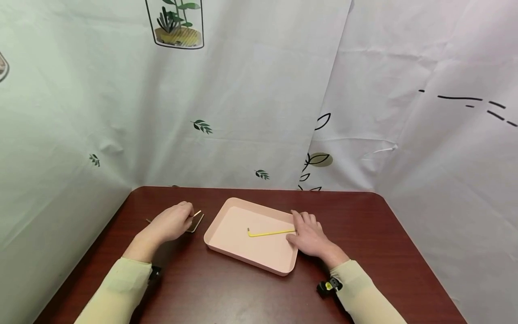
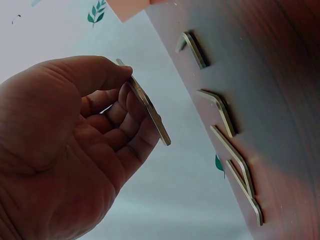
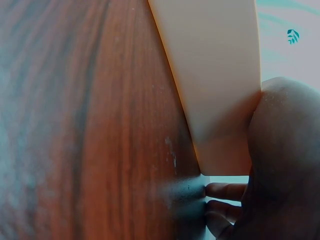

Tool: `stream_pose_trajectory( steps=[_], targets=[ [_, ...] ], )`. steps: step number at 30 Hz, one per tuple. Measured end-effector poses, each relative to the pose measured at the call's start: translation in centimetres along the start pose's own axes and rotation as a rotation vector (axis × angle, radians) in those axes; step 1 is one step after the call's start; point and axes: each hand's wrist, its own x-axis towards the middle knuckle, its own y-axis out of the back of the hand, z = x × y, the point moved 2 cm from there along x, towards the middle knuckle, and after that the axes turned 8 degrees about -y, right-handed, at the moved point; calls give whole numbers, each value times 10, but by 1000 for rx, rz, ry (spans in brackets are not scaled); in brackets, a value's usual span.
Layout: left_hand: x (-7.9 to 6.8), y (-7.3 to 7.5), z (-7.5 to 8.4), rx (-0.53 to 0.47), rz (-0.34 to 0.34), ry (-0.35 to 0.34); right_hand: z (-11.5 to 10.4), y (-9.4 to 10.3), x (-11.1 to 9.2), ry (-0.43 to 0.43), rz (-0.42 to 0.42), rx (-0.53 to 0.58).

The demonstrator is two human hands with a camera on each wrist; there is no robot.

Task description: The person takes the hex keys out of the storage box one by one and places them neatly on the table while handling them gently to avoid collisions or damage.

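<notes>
My left hand (image 1: 171,222) pinches a bare-metal hex key (image 2: 161,131) between thumb and fingers, left of the tray. In the left wrist view several more metal hex keys (image 2: 226,117) lie on the table beyond that hand; the head view hides most of them behind it. A shallow pale pink tray (image 1: 238,255) stands near the middle of the table. Inside it lies a yellow hex key (image 1: 269,233), its short bent end toward the left. My right hand (image 1: 309,236) holds the tray's right end, thumb over the rim and the other fingers outside.
The dark red-brown wooden table (image 1: 243,297) has rounded far corners. Pale fabric (image 1: 259,99) printed with plants hangs close behind and beside it. A black wrist strap with a small device (image 1: 329,286) sits at my right cuff.
</notes>
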Motion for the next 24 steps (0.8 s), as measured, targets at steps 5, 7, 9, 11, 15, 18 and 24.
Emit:
stream_pose_trajectory(
  steps=[5,7,9,11,15,18,24],
  targets=[
    [-3,1,-7,3,5,10,4,-6,2,17,15,9],
    [-4,2,-9,6,7,13,5,-7,2,26,20,13],
    [-5,3,-10,9,5,20,3,-5,1,30,21,21],
    [-7,4,-12,8,0,34,2,-4,0,36,25,27],
    [-10,4,-15,11,-8,53,2,-4,0,37,23,34],
    [-12,5,-19,15,-9,61,3,-6,0,29,19,30],
    [-14,7,-25,37,-11,79,5,-7,1,38,32,27]
  ],
)
